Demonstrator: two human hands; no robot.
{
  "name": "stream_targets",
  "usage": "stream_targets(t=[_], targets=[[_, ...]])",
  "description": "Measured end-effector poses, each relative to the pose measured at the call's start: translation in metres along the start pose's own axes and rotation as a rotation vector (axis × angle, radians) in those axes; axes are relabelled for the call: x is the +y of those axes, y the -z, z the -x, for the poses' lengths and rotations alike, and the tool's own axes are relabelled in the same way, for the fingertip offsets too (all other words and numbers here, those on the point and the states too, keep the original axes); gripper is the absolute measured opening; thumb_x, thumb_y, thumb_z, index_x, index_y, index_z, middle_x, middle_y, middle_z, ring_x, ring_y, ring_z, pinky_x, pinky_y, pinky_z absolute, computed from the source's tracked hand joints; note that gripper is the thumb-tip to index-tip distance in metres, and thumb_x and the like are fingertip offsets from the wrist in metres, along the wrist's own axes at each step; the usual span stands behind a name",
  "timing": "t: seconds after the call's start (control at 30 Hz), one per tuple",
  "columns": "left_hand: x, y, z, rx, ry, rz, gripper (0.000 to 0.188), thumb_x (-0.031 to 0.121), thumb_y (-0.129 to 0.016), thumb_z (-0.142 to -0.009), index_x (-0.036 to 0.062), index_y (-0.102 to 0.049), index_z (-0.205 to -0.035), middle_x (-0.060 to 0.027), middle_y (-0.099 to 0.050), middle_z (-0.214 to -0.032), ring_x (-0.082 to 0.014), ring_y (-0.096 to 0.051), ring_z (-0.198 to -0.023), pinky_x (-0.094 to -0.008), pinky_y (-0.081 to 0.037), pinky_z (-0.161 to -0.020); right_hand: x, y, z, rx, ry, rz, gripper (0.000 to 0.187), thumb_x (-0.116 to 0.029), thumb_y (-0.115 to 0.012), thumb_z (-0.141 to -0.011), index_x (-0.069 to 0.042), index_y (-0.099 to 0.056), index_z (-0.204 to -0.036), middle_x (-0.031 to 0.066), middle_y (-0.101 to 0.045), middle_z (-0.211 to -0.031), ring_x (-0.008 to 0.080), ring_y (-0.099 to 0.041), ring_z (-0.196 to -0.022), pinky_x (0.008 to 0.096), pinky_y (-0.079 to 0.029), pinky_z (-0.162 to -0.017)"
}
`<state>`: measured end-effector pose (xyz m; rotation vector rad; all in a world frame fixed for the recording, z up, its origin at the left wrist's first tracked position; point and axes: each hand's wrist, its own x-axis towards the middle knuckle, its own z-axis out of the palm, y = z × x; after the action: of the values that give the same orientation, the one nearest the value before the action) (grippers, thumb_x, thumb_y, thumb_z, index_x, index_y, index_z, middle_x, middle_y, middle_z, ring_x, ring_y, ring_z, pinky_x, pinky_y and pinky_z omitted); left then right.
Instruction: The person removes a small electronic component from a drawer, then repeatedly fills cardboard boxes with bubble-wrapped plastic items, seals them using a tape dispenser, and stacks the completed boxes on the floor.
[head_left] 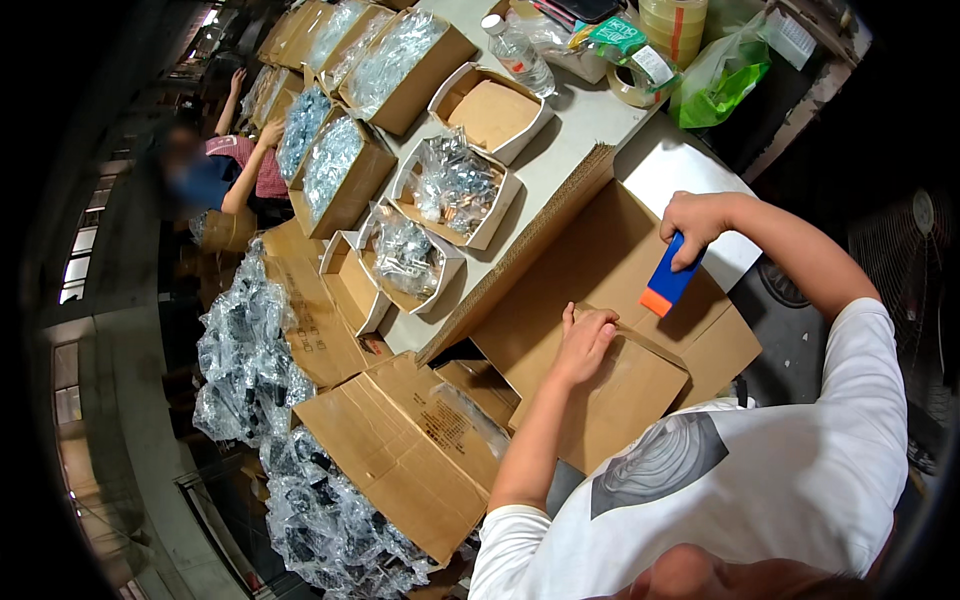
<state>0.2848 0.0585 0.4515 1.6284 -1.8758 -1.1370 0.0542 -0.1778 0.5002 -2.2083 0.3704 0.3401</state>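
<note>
Right hand's fingers are clamped round a blue, orange-tipped blocky tool, centre-right; left hand probably steadies the brown cardboard flap, can't tell if gripping.

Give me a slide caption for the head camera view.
Left hand on a cardboard flap, right hand holding an orange-tipped blue tool, beside a table of bagged parts in boxes.
</note>
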Motion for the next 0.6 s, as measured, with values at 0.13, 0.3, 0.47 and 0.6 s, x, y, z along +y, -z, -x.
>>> stream_targets(t=[0.13,0.3,0.47,0.6], targets=[[0.006,-0.006,0.005,0.013,-0.087,-0.201,0.034,0.034,-0.039,-0.094,0.0112,-0.056,-0.112,-0.0071,-0.057,-0.105,-0.0232,-0.05,-0.109,-0.0592,-0.006,-0.107,0.001,-0.016,-0.023,-0.074,-0.055,0.3,0.045,-0.057,-0.063,-0.065,-0.012,-0.066,-0.066,0.0067,-0.06,-0.06,0.0245,-0.059,-0.065,0.0367,-0.034,-0.082],[0.035,-0.012,0.014,-0.082,-0.14,-0.503,0.039,0.043,-0.045,-0.09,0.0152,-0.06,-0.113,-0.003,-0.056,-0.114,-0.0204,-0.046,-0.114,-0.0637,-0.008,-0.105,-0.036,-0.067,-0.051,-0.09,-0.121,0.432,0.045,-0.058,-0.061,-0.066,-0.014,-0.069,-0.071,0.0063,-0.065,-0.067,0.0232,-0.062,-0.069,0.0365,-0.035,-0.078],[0.065,-0.023,-0.004,-0.244,0.007,-0.708,0.072,0.068,-0.039,-0.083,0.005,-0.066,-0.106,-0.0057,-0.063,-0.106,-0.0207,-0.051,-0.112,-0.0662,-0.004,-0.106,-0.067,-0.08,-0.043,0.141,-0.376,0.435,0.044,-0.051,-0.065,-0.068,-0.008,-0.07,-0.07,0.0124,-0.067,-0.07,0.0261,-0.065,-0.07,0.0413,-0.041,-0.075],[0.076,-0.04,-0.022,-0.463,0.16,-0.777,0.084,0.075,-0.029,-0.082,0.0039,-0.072,-0.095,-0.0114,-0.068,-0.095,-0.0275,-0.052,-0.112,-0.0637,0.003,-0.107,-0.064,-0.077,-0.014,0.479,-0.572,0.222,0.045,-0.052,-0.063,-0.072,-0.007,-0.069,-0.07,0.0123,-0.065,-0.067,0.0281,-0.063,-0.066,0.041,-0.039,-0.075]])
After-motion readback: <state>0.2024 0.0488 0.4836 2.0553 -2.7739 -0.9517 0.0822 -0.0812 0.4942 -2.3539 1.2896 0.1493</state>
